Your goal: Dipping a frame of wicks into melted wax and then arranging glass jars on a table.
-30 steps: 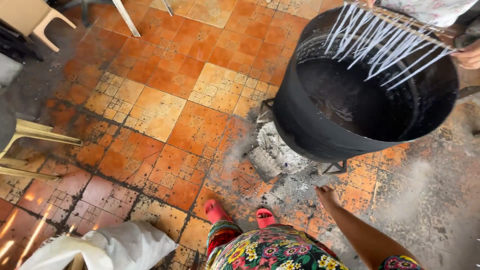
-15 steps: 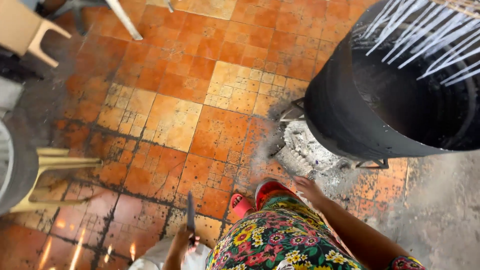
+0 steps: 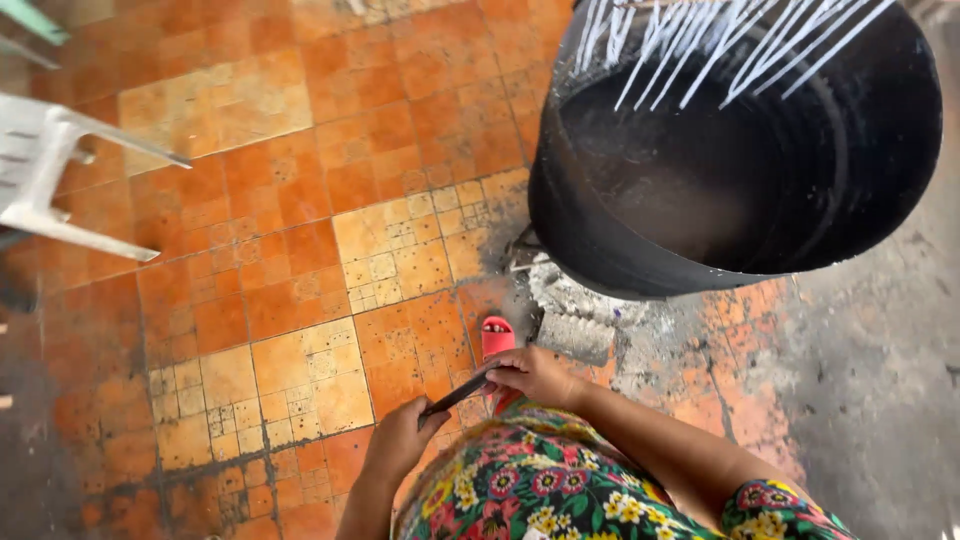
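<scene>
A dark knife lies slantwise between both hands, low in the view, over the orange tiled floor. The left hand is clenched around its lower end; the right hand pinches its upper end. Just beyond sits a red sandal, then grey ash under a big black pot with white strands above it. A white chair stands far left.

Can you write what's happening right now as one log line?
left hand: grips dark flat blade | right hand: pinches blade's other end | nearby: big black round metal pot, white strands
</scene>
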